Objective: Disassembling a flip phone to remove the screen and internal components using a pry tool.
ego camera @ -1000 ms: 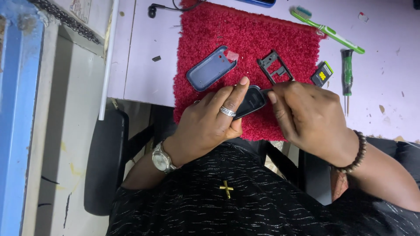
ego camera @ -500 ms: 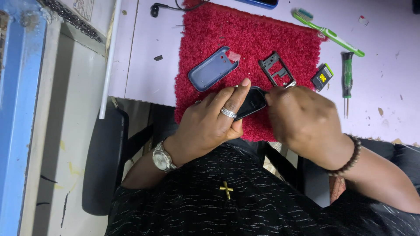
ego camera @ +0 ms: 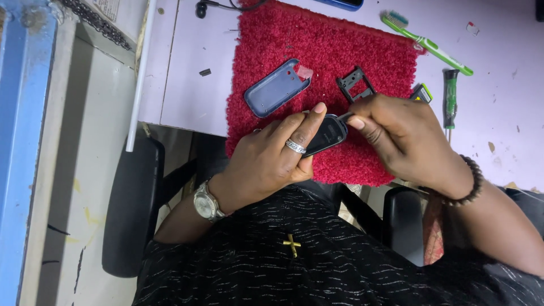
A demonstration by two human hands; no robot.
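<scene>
black phone (ego camera: 327, 134) unmoved in left hand (ego camera: 272, 161); right hand (ego camera: 405, 139) shifted rightward.

A small yellow-and-black label (ego camera: 420, 97) shows on a dark rectangular part at two o'clock on the red mat (ego camera: 317, 39). A white printed paper (ego camera: 116, 7) lies at eleven o'clock.

small black phone (ego camera: 327, 133), tilted, gripped over red mat (ego camera: 362, 51)

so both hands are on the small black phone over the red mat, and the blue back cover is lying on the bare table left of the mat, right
Not quite. The head view shows the blue back cover lying on the red mat, not the bare table. Left hand and right hand do hold the black phone.
</scene>
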